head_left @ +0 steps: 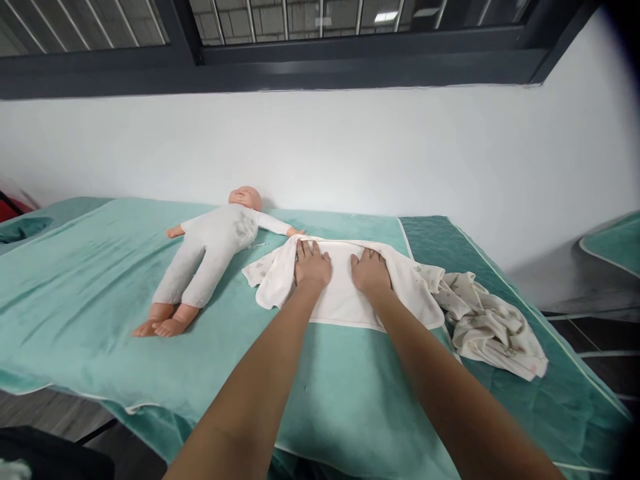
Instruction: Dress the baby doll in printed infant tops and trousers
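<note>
A small white baby top point(345, 300) lies spread open on the green bed cover, its printed sleeves reaching out to both sides. My left hand point(313, 265) rests flat on the left part of the top, fingers stretched out. On its right part lies my right hand point(371, 270), palm down with the fingers loosely spread. A baby doll point(215, 233) with a white cloth body lies on its back to the left, one of its hands close to the top's upper left edge. Crumpled printed baby clothes point(495, 327) sit just right of the top.
The green cover point(100, 280) drapes over the bed's front edge. A darker quilted green pad point(430, 237) shows on the right. Behind the bed rises a white wall point(350, 147) under a dark window frame point(350, 67). A dark object point(50, 453) stands low at the left.
</note>
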The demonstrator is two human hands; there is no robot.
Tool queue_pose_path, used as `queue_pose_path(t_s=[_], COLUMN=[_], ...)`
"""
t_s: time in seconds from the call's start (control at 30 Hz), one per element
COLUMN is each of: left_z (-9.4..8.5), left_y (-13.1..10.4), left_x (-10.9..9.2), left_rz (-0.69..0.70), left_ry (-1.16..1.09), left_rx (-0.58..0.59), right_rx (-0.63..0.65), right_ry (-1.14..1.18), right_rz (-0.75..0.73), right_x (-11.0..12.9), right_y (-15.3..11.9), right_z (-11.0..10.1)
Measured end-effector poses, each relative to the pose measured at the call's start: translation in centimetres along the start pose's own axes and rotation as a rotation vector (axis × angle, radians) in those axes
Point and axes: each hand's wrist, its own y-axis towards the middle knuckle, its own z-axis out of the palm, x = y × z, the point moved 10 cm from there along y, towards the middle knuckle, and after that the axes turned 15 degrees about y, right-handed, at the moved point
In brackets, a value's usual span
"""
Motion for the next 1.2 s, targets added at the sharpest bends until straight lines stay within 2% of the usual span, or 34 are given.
queue_pose_path(t_s=[0.1,0.2,0.27,0.6,0.73,0.87,0.97,1.03,1.07,1.13,1.2], left_z=[-0.2,-0.4,-0.6,-1.0,-2.4,-4.5,-6.1,-6.8,-6.8,-6.7,-6.1], left_y=[0.0,-0.2,-0.3,-0.5,-1.2,-3.5,-6.0,-7.5,-8.1,-9.1,-9.5], left_x=[0.1,0.1,0.1,0.2,0.9,2.3,5.6,9.8,12.2,16.9,19.9], left_rz=[-0.005,0.002,0.011,0.012,0.005,0.021,0.031,-0.016,-0.067,-0.219,-0.283], left_ry=[-0.047,-0.076,-0.078,-0.190,-0.308,-0.442,-0.561,-0.671,-0.642,-0.411,-0.327], left_rx=[-0.031,-0.051,-0.059,-0.083,-0.156,-0.235,-0.288,-0.353,-0.364,-0.398,-0.389], right_rx=[0.011,0.101,0.155,0.229,0.207,0.157,0.132,0.125,0.121,0.112,0.105], right_ry=[0.000,0.020,0.030,0.005,-0.010,-0.019,-0.025,-0.030,-0.032,-0.033,-0.033], right_rz=[-0.152,-0.361,-0.433,-0.400,-0.415,-0.460,-0.495,-0.508,-0.511,-0.516,-0.522], right_x=[2.1,4.5,5.0,3.5,3.8,4.5,5.1,5.2,5.2,5.2,5.1], right_y=[-0.8,-1.7,-1.9,-0.6,-0.9,-1.5,-1.9,-2.1,-2.1,-2.1,-2.0], right_z=[-0.2,0.6,1.2,3.1,3.0,2.5,2.1,2.0,2.0,1.9,2.0])
